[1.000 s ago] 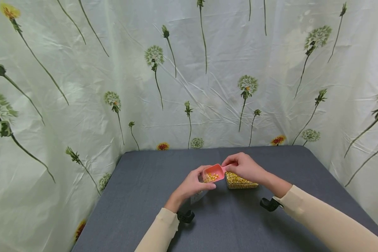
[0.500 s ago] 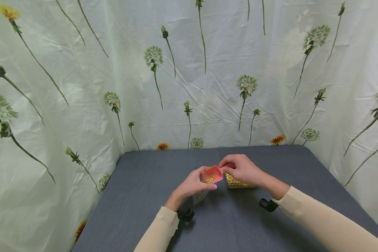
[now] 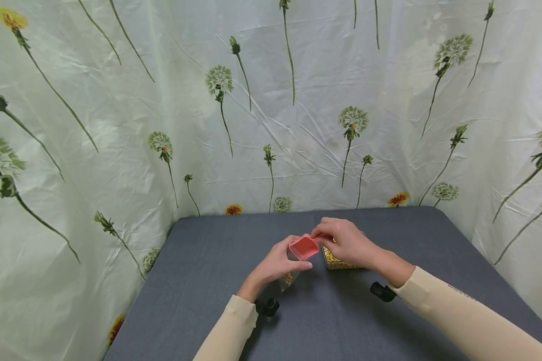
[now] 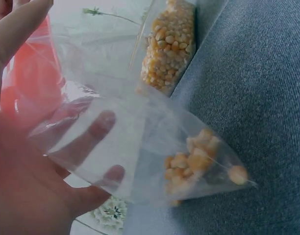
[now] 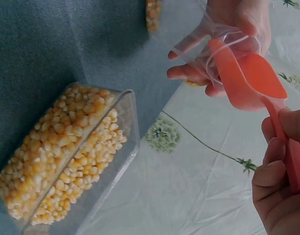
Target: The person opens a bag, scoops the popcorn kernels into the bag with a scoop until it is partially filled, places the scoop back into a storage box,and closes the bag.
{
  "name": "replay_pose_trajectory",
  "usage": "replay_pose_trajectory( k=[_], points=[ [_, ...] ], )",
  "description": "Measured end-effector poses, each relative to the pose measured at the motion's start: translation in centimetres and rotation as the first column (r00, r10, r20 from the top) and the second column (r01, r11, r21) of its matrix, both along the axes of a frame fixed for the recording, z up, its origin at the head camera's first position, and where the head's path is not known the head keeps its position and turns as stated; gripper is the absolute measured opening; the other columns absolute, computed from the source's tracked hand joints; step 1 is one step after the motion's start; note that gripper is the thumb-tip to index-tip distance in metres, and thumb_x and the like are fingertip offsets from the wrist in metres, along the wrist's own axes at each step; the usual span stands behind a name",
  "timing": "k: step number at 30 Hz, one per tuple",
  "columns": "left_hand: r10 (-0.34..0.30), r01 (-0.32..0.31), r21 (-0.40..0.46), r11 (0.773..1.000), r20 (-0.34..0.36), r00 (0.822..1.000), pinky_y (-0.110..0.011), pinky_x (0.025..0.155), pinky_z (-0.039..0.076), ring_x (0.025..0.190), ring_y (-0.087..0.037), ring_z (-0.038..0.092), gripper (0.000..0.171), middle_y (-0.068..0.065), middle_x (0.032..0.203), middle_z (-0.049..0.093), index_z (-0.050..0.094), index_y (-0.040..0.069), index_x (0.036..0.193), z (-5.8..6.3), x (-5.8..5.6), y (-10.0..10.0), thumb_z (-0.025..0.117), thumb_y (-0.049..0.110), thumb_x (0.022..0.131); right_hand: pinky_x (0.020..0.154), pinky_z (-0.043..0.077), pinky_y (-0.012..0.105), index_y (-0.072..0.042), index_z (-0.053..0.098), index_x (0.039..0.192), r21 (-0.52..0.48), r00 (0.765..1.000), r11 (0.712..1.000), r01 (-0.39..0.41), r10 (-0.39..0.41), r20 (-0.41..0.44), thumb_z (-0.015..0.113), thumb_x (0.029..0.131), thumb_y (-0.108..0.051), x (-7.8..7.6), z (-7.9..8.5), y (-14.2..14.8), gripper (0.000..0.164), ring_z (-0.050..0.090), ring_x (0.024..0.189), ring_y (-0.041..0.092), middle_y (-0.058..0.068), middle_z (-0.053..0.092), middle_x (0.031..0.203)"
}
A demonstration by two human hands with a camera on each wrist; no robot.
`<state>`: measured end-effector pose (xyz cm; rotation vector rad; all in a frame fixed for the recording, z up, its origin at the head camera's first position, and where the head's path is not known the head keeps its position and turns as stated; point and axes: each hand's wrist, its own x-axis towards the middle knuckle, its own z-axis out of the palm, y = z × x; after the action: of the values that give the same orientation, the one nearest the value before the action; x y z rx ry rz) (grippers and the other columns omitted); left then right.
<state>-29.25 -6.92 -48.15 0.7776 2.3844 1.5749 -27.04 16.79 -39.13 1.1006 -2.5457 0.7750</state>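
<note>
My right hand (image 3: 349,243) pinches the handle of a pink scoop (image 5: 253,81) between thumb and fingers. The scoop's tilted mouth sits inside the opening of a clear plastic bag (image 4: 106,147). My left hand (image 3: 277,261) holds that bag near its top, thumb on one side and fingers around the other. Corn kernels (image 4: 191,164) lie in the bag's lower corner, which hangs over the table. No kernels show in the scoop's bowl in the head view. Just right of the bag, partly behind my right hand, stands a clear rectangular container (image 5: 133,117) filled with corn kernels.
A dark grey cloth covers the table (image 3: 217,260). Behind and beside it hangs a white curtain (image 3: 185,100) with dandelion prints. Black wrist cameras (image 3: 267,307) sit under both wrists.
The scoop has tipped further into the bag, and its kernels have gone down into the bag's bottom corner. My right hand has shifted slightly left; the left hand has barely moved.
</note>
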Motion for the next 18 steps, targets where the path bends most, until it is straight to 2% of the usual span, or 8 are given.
replay_pose_trajectory(
  k=[3,7,18],
  points=[
    [0.027,-0.026,0.030,0.999,-0.024,0.999,-0.038,0.085,0.052,0.105,-0.014,0.060,0.060,0.010,0.119,0.064,0.056,0.026,0.133,-0.03,-0.06,0.16,0.085,0.040,0.082,0.065,0.049,0.026,-0.016,0.075,0.099,0.012,0.997,1.000,-0.004,0.005,-0.077,0.075,0.090,-0.003,0.00,0.13,-0.10,0.016,0.052,0.073,0.003,-0.012,0.059,0.088],
    [0.057,-0.055,0.052,0.997,-0.041,0.998,-0.039,0.085,0.052,0.105,-0.013,0.060,0.063,0.011,0.119,0.063,0.055,0.029,0.134,0.00,-0.31,0.44,0.086,0.040,0.081,0.066,0.050,0.026,-0.016,0.076,0.097,0.005,0.993,1.000,0.002,-0.002,-0.115,0.076,0.089,-0.002,-0.06,0.39,-0.12,0.016,0.052,0.074,0.002,-0.012,0.059,0.088],
    [0.084,-0.082,0.079,0.994,-0.023,0.996,-0.041,0.086,0.051,0.107,-0.014,0.060,0.062,0.010,0.119,0.064,0.057,0.028,0.132,-0.66,-0.70,0.06,0.086,0.044,0.080,0.067,0.051,0.028,-0.014,0.075,0.100,-0.021,0.997,0.997,0.073,-0.074,-0.018,0.074,0.091,-0.004,0.38,0.65,0.20,0.014,0.056,0.074,0.003,-0.009,0.063,0.090]
  ],
)
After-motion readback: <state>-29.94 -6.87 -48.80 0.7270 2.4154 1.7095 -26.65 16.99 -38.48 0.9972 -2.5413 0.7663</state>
